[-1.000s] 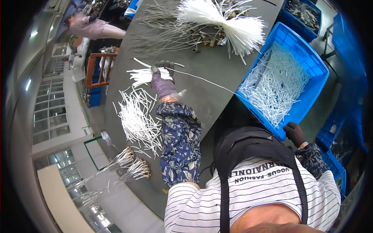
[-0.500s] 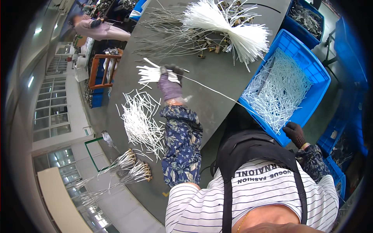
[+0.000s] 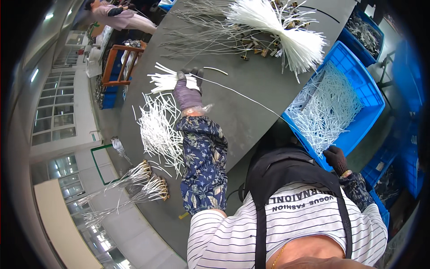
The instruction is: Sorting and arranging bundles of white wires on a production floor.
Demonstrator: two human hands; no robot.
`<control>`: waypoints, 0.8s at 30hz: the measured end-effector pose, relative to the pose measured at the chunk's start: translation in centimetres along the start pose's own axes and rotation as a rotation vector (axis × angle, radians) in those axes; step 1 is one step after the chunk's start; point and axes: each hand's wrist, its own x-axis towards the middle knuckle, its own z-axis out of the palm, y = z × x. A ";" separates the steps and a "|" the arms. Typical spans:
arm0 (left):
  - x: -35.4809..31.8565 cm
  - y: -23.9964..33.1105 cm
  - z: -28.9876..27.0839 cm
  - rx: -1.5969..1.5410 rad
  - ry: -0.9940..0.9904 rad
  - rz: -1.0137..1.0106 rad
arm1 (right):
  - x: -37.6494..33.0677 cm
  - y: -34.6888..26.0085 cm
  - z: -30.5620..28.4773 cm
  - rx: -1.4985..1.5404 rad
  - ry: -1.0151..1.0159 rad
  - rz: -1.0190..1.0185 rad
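Observation:
My left hand (image 3: 189, 87), in a purple-grey glove with dark fingertips, is closed around a bunch of short white tubes (image 3: 165, 80) on the grey table. A long thin white strand (image 3: 242, 94) runs from beside its fingers to the edge of the blue bin (image 3: 371, 101). A single white tube (image 3: 216, 70) lies just beyond the fingers. Below the bunch spreads a pile of loose white tubes (image 3: 159, 127). My right hand (image 3: 337, 159), dark-gloved, has its fingers curled at the bin's near corner; what they grip is hidden. Many thin white pieces (image 3: 324, 107) fill the bin.
A large white bundle of strands (image 3: 257, 18) lies across the table's far side, over wires with brass-coloured ends (image 3: 248, 45). Wired bundles (image 3: 154, 188) lie at the near left edge. Another blue bin (image 3: 365, 33) stands at the far right. A person (image 3: 123, 18) stands at far left.
My left hand has moved left with the bunch, closer to the loose pile. One tube now lies apart beyond its fingers. My right hand stays at the bin corner. The view has shifted slightly.

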 end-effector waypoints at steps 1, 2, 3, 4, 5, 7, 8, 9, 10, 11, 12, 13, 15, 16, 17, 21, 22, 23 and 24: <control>0.0 0.2 0.0 -0.002 0.003 0.001 | -0.1 0.1 0.0 0.000 0.001 -0.022; 0.1 0.5 -0.1 -0.026 0.009 -0.004 | 0.0 0.0 0.1 -0.004 -0.003 -0.026; 0.2 0.8 -0.2 -0.049 0.016 -0.010 | 0.1 0.0 0.1 -0.012 0.007 -0.014; 0.2 1.1 -0.4 -0.069 0.030 -0.013 | 0.2 0.0 0.2 -0.019 0.018 -0.001; 0.3 1.4 -0.4 -0.067 0.032 -0.012 | 0.3 0.0 0.1 -0.020 0.016 -0.001; 0.4 1.9 -0.6 -0.066 0.043 -0.048 | 0.6 0.1 0.1 -0.033 0.013 -0.004; 0.7 1.9 -0.6 -0.078 0.011 -0.051 | 0.3 0.1 -0.3 -0.032 0.026 -0.008; 1.0 1.7 -0.6 -0.085 0.001 -0.057 | 0.0 0.1 -0.7 -0.046 0.031 -0.019; 1.3 1.5 -0.5 -0.097 -0.019 -0.076 | -0.3 0.1 -1.0 -0.060 0.037 -0.031; 1.5 1.7 -0.7 -0.097 -0.027 -0.087 | -0.2 -0.2 -0.9 -0.060 0.032 -0.031; 1.6 1.9 -0.9 -0.095 -0.025 -0.083 | -0.2 -0.6 -0.8 -0.051 0.040 -0.024; 1.6 2.1 -1.1 -0.110 -0.026 -0.079 | -0.1 -1.0 -0.7 -0.043 0.048 -0.017; 1.5 2.1 -1.3 -0.130 -0.024 -0.071 | 0.1 -0.8 -0.8 -0.027 0.037 -0.016; 1.5 2.0 -1.2 -0.133 -0.009 -0.070 | 0.2 -0.6 -0.9 -0.009 0.029 -0.013; 1.4 2.0 -1.4 -0.135 0.007 -0.068 | 0.4 -0.3 -0.8 -0.013 0.024 -0.019; 1.3 2.2 -1.7 -0.124 0.014 -0.027 | 0.9 0.2 -0.3 0.059 0.012 0.020; 1.4 2.4 -1.8 -0.130 0.030 -0.022 | 1.0 0.1 -0.2 0.056 0.001 0.012; 1.4 2.4 -1.8 -0.137 0.047 -0.019 | 1.0 0.1 -0.2 0.053 -0.009 0.005; 1.3 2.4 -1.9 -0.138 0.050 -0.016 | 1.0 0.0 -0.1 0.049 -0.012 0.004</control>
